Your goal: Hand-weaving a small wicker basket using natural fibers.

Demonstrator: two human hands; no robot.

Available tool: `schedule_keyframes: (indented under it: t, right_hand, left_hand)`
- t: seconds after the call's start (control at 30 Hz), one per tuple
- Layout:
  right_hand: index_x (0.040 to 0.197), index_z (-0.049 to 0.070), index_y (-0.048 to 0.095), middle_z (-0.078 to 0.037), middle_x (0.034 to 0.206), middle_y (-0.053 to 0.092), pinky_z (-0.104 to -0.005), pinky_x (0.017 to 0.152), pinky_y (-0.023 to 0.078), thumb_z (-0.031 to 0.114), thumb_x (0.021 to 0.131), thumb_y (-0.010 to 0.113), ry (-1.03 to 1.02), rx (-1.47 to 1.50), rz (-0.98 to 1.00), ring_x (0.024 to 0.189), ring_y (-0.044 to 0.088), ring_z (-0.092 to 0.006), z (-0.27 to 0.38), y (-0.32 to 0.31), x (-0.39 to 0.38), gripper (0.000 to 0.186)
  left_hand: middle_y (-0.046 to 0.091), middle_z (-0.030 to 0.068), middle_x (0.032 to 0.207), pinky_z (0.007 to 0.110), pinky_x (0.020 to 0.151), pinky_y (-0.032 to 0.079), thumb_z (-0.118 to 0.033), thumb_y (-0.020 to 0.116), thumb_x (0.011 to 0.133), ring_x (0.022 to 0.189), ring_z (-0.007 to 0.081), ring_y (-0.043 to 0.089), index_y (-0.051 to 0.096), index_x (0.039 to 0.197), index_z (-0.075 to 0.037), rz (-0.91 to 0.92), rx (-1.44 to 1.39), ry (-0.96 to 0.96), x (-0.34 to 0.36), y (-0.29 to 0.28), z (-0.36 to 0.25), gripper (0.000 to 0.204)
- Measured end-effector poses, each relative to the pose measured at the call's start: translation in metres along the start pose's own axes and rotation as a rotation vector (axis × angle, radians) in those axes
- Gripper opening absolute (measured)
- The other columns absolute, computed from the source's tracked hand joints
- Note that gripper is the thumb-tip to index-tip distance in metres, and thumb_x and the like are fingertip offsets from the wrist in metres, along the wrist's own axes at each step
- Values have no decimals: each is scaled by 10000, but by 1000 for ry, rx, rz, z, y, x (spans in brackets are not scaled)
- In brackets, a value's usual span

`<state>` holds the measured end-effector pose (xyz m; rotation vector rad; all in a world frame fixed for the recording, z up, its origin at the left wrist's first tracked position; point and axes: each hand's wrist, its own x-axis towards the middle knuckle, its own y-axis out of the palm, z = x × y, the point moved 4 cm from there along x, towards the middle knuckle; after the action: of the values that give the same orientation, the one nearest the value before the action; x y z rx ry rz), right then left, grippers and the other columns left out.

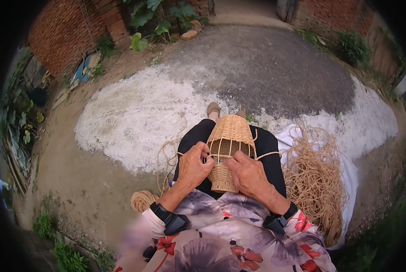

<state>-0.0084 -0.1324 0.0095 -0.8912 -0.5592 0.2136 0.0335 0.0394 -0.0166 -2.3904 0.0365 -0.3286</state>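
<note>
A tan woven basket (230,128) rests between my thighs, tapering toward its far end. Bare upright stakes cross a gap in its middle, with a tightly woven band below them. My left hand (194,164) is closed at the left side of the gap, thumb and fingers pinching a strand of cord at the stakes. Against the right side, my right hand (247,173) has its fingers curled at the basket; what they grip is mostly hidden. A length of twisted cord (268,154) runs out to the right over my leg. Loose cord also trails on the left.
To my right a big tangled heap of tan cord (313,177) lies on a white cloth (349,181). A coil of cord (143,201) sits by my left forearm. Pale and dark grainy material (121,113) covers the ground ahead, before brick walls (64,38) and plants.
</note>
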Motion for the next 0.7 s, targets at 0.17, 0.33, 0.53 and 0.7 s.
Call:
schedule_keyframes:
  t: [0.17,0.33,0.53,0.7]
  right_hand:
    - [1043,28,607,-147,930,550,-402,709,488,108,830,607,266,162,-234,846,592,-315,-36,-28,9,228]
    - [1225,28,534,-176,1041,533,-414,837,456,263,899,580,375,149,-152,977,558,-341,-85,-17,6,404]
    - [1283,27,518,-192,1156,523,-460,931,413,467,897,543,228,-10,-130,1086,497,-357,-121,13,49,586]
    - [1239,-11,555,-260,1196,541,-504,956,393,635,877,451,284,42,-44,1136,507,-395,-145,29,75,747]
  left_hand:
    - [649,125,738,356,604,516,-13,544,768,641,259,650,588,965,-29,225,-196,-39,1,8,9,202]
    - [675,140,814,301,691,529,57,404,785,727,191,669,594,1004,13,245,-305,136,9,9,-3,294]
    - [650,159,794,343,654,510,43,420,784,680,234,638,639,950,19,306,-215,236,6,14,-10,276]
    - [671,187,813,353,625,515,-11,517,832,666,282,661,668,965,16,422,-161,173,10,3,-17,203]
